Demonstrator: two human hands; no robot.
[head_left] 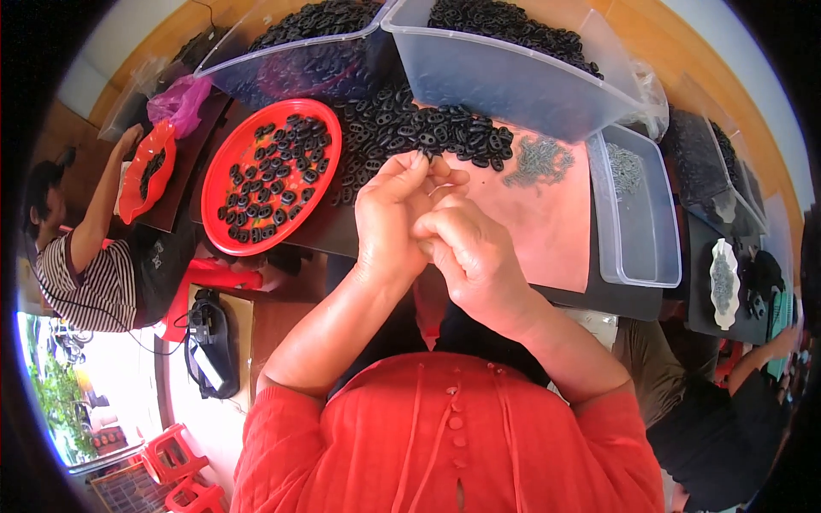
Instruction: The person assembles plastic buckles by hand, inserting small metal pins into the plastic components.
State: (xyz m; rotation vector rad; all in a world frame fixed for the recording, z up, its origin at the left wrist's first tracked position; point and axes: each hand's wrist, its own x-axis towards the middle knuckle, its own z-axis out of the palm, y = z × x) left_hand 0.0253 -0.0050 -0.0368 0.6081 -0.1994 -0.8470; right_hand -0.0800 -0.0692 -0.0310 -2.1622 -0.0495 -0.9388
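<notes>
My left hand (386,209) is raised over the table's near side, thumb and fingers pinched around what looks like a small black two-hole piece (427,157); it blends with the pile behind. Just to its right, my right hand (479,256) is closed, its fingers curled in against the left palm. Whatever it holds is hidden by the fingers. Beyond both hands spreads a heap of black oval two-hole pieces (376,128). Small silver metal pins or screws (539,162) lie scattered on a pink mat (560,231).
A round red tray (210,192) of black pieces stands left. Two large clear bins (513,73) (299,56) full of them line the back. A clear tray (650,248) with metal bits is at right. One person (94,265) sits left, another (718,427) right.
</notes>
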